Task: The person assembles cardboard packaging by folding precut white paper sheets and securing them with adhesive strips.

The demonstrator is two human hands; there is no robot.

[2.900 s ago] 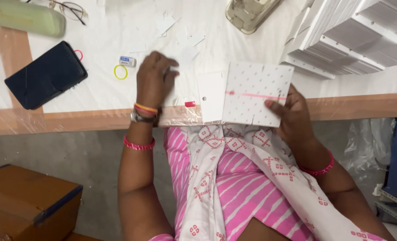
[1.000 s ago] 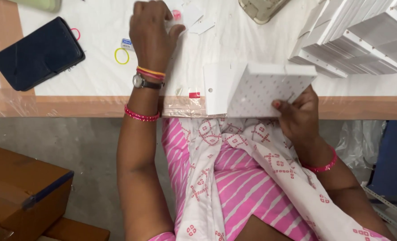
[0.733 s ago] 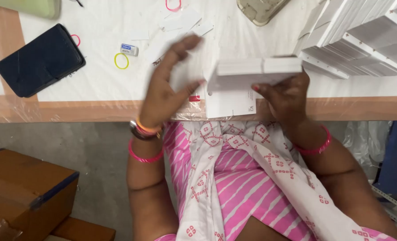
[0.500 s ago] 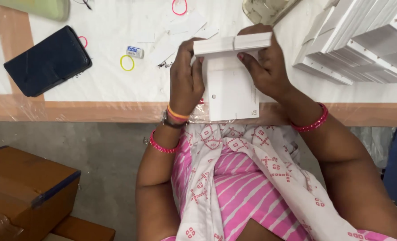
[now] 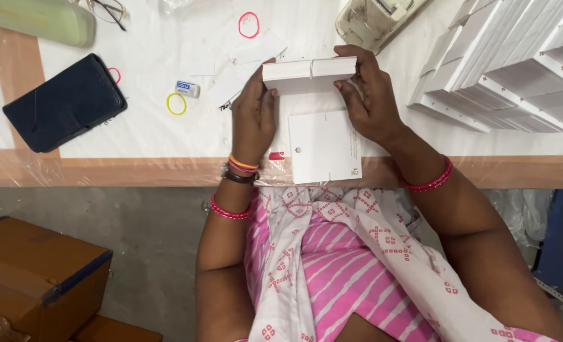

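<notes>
Gripping a card stack (image 5: 309,68) edge-on between left hand (image 5: 254,117) and right hand (image 5: 369,95), squaring its edges. Resting near: one loose card (image 5: 324,147).

A white stack of cards (image 5: 309,68), bundled edge-on, is held between the left hand (image 5: 253,114) and right hand (image 5: 367,95) above the middle of the bench (image 5: 142,136). Just below it, 1 white rectangular tag (image 5: 324,147) with a small punched hole lies at the bench's near edge, a small red label (image 5: 277,156) beside its left side. Rows of white card bundles (image 5: 515,60) fill the far right corner. A brown cardboard box (image 5: 37,278) sits on the floor below the left end.
</notes>
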